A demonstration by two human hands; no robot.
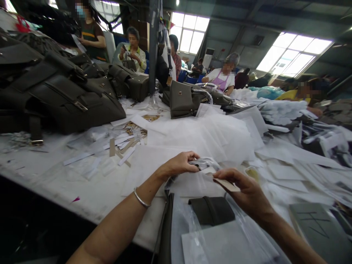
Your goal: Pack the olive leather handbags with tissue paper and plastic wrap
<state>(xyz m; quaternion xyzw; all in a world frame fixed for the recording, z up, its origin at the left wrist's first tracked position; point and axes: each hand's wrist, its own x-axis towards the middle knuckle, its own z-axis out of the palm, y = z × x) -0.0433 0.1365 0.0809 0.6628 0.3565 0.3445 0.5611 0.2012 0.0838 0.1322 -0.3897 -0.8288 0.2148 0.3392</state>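
Note:
Near the middle of the view, my left hand [183,163] has its fingers closed on a bunched, whitish wrapped strip [205,162]. To its right, my right hand [239,181] pinches a small beige card [227,184] between thumb and fingers, close to the other end of that strip. Below both hands lies a dark bag [166,227] with pale lining, partly covered by clear plastic. A dark folded flap [211,210] and a whitish sheet [220,244] rest on it. The bag's far edge is partly hidden by thin white paper.
Dark bags [63,91] are heaped at the left, and another bag [183,99] stands ahead. White sheets [200,135] and paper strips [127,156] cover the table. A grey-green marked block [319,223] lies at right. Several people sit or stand beyond.

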